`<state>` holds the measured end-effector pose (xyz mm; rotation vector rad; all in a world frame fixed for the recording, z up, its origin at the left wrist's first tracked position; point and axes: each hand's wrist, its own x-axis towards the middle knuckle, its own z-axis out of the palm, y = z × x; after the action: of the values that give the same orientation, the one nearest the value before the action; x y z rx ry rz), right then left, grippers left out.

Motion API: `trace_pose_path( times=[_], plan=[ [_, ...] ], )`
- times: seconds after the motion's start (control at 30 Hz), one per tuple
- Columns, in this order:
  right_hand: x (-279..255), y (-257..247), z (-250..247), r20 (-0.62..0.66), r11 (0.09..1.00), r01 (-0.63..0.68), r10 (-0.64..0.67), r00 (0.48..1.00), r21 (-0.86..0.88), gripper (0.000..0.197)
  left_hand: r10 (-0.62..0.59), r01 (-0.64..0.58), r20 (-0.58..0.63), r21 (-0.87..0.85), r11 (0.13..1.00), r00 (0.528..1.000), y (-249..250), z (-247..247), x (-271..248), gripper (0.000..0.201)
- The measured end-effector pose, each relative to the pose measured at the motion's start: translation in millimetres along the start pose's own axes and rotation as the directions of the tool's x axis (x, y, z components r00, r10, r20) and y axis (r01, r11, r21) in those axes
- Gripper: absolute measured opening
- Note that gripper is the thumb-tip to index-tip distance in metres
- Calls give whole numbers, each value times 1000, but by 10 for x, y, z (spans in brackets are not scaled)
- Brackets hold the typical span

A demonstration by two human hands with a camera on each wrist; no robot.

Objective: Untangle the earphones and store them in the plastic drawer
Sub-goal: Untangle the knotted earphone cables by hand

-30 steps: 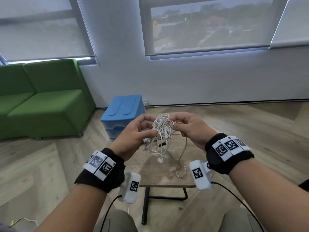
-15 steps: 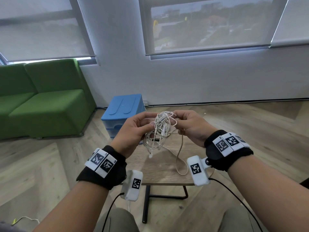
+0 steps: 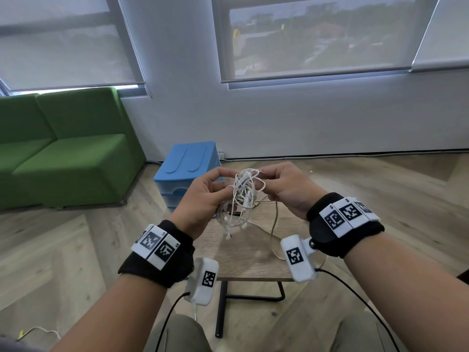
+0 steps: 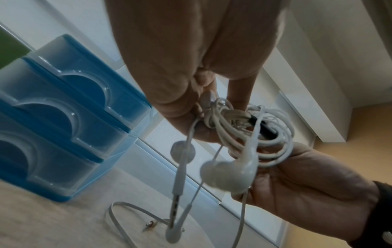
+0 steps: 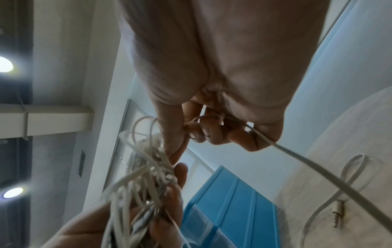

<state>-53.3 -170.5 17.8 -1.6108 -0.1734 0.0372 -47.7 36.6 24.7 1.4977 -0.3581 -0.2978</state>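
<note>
While the left hand (image 3: 203,199) and right hand (image 3: 286,191) each pinch the tangled earphones (image 3: 241,199) above the small table (image 3: 253,257), the bundle has been raised slightly and one earbud now dangles lower, so untangling has barely begun. Beyond, the blue plastic drawer (image 3: 186,171) waits closed. No legible writing, only coded wrist markers.

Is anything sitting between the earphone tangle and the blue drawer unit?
Nothing visible. Both hands hold the earphones above the table; the drawer unit stands just beyond, its drawer fronts shut.
</note>
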Motion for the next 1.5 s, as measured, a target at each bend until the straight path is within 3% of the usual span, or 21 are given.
trace_pose_path(
  times=[0.1, 0.23, 0.33, 0.43, 0.5, 0.57, 0.63, 0.73, 0.83, 0.97, 1.1, 1.2, 1.33, 1.5],
  plan=[
    [-17, -25, 32, -91, 998, -9, 3, 996, -65, 19, -5, 5, -51, 11, 1000, 999, -17, -17, 2, 28],
    [-53, -45, 35, -270, 958, 118, -190, 944, -263, 24, -12, 15, -140, 19, 1000, 990, -43, -22, 27, 33],
    [-130, -138, 109, -137, 867, 292, -373, 918, -405, 10, -13, 19, -192, 29, 999, 981, -74, -15, 72, 32],
    [-127, -133, 192, 70, 708, 377, -423, 904, -597, 14, -24, 34, -212, 44, 998, 977, -70, 13, 110, 34],
    [-92, -92, 210, 77, 666, 385, -442, 894, -640, 10, -37, 46, -197, 40, 998, 980, -57, 30, 116, 35],
    [-83, -81, 201, 30, 689, 359, -440, 898, -630, 9, -61, 67, -162, 31, 997, 985, -40, 39, 102, 38],
    [-102, -110, 170, -20, 790, 305, -372, 928, -532, 8, -95, 95, -110, -10, 995, 989, -30, 43, 79, 41],
    [-129, -168, 125, -18, 969, 192, -198, 980, -158, 11, -113, 110, -70, -48, 993, 991, -15, 56, 62, 41],
    [-135, -184, 64, 26, 992, 107, -109, 994, 73, 3, -127, 124, -55, -46, 991, 990, 7, 65, 67, 43],
    [-180, -181, 9, 41, 976, 37, -47, 998, 214, 1, -127, 127, -41, 3, 992, 991, 14, 98, 91, 47],
    [-163, -156, -4, 4, 998, 14, -14, 1000, 64, 7, -150, 151, -47, 22, 988, 988, 17, 137, 83, 43],
    [-150, -170, 34, -25, 998, 38, -39, 999, -60, 9, -185, 186, 26, -31, 982, 982, 35, 176, 60, 42],
    [-115, -185, 63, -49, 995, 33, -37, 998, -93, 15, -136, 128, 156, 62, 990, 978, 11, 231, 46, 43],
    [-98, -232, 13, -82, 995, 0, -9, 997, -104, 10, -130, 112, 82, 200, 973, 988, -20, 199, 64, 33]
  ],
)
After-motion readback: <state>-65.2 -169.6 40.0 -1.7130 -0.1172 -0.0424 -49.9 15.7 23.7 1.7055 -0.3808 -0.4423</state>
